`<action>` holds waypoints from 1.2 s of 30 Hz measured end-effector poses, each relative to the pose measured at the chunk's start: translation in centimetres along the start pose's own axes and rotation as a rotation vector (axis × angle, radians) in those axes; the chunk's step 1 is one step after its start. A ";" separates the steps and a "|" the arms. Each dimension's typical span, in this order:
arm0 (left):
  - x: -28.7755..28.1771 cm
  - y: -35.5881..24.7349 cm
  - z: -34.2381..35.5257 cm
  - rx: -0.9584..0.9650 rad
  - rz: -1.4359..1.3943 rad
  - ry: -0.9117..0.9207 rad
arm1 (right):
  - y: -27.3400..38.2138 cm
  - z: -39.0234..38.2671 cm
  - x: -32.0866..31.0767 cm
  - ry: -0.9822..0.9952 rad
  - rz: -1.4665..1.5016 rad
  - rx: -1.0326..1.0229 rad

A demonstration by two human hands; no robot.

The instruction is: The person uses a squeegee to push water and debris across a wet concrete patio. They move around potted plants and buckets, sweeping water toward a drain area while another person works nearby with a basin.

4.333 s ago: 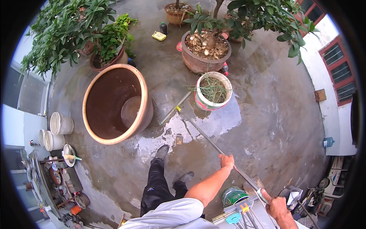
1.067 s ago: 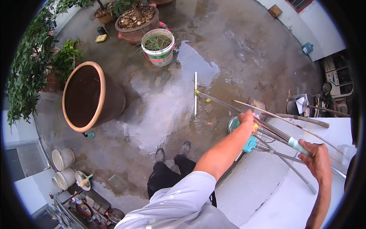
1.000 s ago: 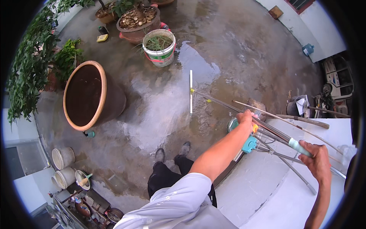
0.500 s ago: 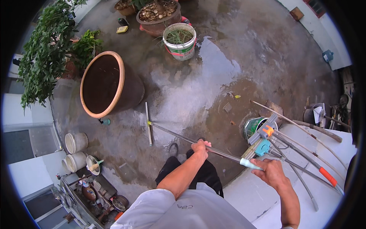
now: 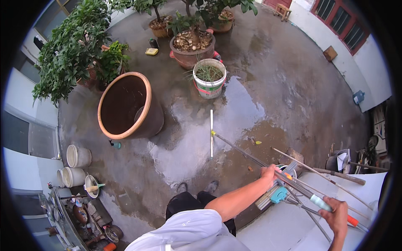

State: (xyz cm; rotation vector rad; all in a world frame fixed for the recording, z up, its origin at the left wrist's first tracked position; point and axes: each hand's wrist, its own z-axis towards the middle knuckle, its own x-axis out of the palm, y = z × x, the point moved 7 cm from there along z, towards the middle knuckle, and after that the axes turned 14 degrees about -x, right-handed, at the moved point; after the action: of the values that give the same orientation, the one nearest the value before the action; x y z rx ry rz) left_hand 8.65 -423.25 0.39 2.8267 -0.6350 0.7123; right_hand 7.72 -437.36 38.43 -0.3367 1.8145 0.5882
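Observation:
A long-handled floor squeegee (image 5: 243,153) slants across the wet concrete, its narrow white blade (image 5: 212,144) lying on the floor ahead of my feet. Partway up the pole my left hand (image 5: 269,174) is closed around it. My right hand (image 5: 336,214) grips the pale green sleeve (image 5: 321,203) at the pole's upper end. Beneath the pole, close to both hands, lie a sponge mop's teal clamp (image 5: 279,195) and a handle with an orange-red grip (image 5: 354,220). My left hand and the pole partly cover a bucket behind them.
A large tilted clay pot (image 5: 148,98) lies at left, with a planted white bucket (image 5: 209,90) and potted trees (image 5: 192,50) beyond. White buckets (image 5: 79,157) and a cluttered cart (image 5: 83,221) line the left. Poles rest on a white ledge (image 5: 268,234) at right.
Both hands have moved right with the squeegee, and its blade has shifted right across the wet floor. My view has tilted up, showing more of the far yard.

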 end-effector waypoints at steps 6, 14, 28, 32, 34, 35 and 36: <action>-6.4 -8.2 -1.2 0.109 0.018 -0.088 | 2.8 1.2 7.0 -0.027 0.116 -0.117; -11.1 -21.2 -2.4 0.173 -0.126 0.037 | 10.7 8.1 11.6 0.197 0.095 -0.271; -15.1 -45.0 -4.4 0.172 -0.246 0.039 | 27.3 26.8 14.7 0.446 0.522 0.213; -14.3 -51.0 -4.9 0.190 -0.240 0.010 | 29.1 31.9 14.7 0.367 0.531 0.138; -13.9 -53.2 -4.2 0.203 -0.253 -0.015 | 29.4 34.2 15.1 0.329 0.569 0.098; -13.7 -54.4 -3.8 0.214 -0.267 -0.030 | 29.4 35.3 15.3 0.347 0.607 0.115; -13.8 -55.6 -3.1 0.225 -0.282 -0.047 | 29.9 36.7 15.2 0.367 0.645 0.132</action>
State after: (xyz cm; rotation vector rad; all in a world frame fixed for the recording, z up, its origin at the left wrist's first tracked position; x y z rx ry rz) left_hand 20.70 -367.59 -6.30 3.0565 -0.1612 0.7056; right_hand 17.25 -391.40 22.16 0.2673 2.3151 0.8825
